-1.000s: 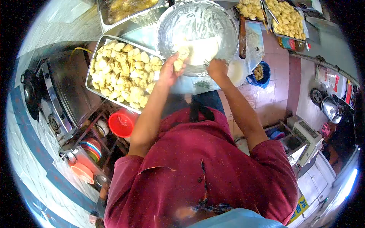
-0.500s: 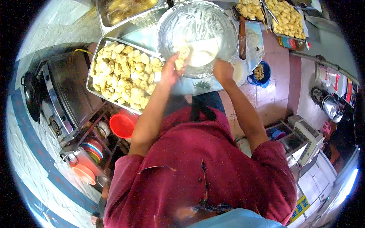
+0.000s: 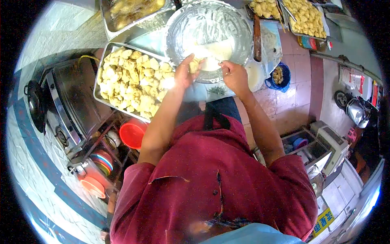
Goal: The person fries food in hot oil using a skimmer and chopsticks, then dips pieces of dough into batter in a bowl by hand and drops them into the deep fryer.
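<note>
A large round metal basin [image 3: 239, 28], its walls smeared with white flour or batter, stands in front of me. A pale mass of dough or batter [image 3: 222, 49] lies in its near part. My left hand [image 3: 184, 76] is closed around pale yellow food pieces [image 3: 195, 65] over the basin's near left edge. At the near right edge, my right hand [image 3: 236, 77] has its fingers pinched together, and what they hold, if anything, is too small to name. Left of the basin, a metal tray [image 3: 96, 92] is heaped with pale yellow pieces [image 3: 130, 77].
A pan of bubbling oil [image 3: 134, 12] sits at the back left. Trays of yellow pieces [image 3: 306, 18] stand at the back right. A wooden handle [image 3: 257, 38] lies beside the basin. Lower down are a blue bucket [image 3: 280, 85], a red bucket [image 3: 133, 133] and a stove [image 3: 77, 93].
My right hand has moved slightly up and left, turning so its pinched fingertips show. My left hand remains at the basin's edge with the food pieces.
</note>
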### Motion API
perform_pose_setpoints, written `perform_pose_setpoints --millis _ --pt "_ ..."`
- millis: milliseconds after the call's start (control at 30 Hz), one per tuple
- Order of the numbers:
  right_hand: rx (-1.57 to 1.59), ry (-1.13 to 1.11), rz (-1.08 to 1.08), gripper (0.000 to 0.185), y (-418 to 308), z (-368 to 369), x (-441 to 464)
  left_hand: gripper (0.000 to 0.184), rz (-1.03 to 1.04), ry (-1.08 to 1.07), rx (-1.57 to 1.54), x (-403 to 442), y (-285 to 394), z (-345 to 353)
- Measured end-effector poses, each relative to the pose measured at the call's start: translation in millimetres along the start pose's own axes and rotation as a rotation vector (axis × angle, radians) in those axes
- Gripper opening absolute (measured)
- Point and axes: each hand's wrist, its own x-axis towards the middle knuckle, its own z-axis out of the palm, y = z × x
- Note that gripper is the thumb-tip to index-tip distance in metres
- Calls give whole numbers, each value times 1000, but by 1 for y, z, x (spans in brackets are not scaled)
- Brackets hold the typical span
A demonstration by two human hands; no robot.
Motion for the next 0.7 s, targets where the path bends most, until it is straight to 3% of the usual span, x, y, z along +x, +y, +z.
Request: perform_pose_setpoints --millis 100,200,300,400,500,600,700 --pt "-244 -6 62 17 1 0 3 41 -8 -34 2 1 -2 1" --pt "-87 37 3 18 0 -2 3 43 -5 -18 21 -3 0 4" --pt "-289 -112 79 17 -11 -10 4 42 -17 -35 32 -1 1 7" --pt "-196 -7 67 16 -11 -13 5 41 -21 -50 19 1 0 3" --pt "-229 -157 55 15 -20 -13 -2 41 -21 -87 -26 5 -2 -1" --pt "-247 -3 -49 14 -14 -13 0 41 -18 -95 -54 7 -3 -1" --pt "-284 -72 -133 15 -18 -13 -4 41 -10 -95 -64 8 -3 -2"
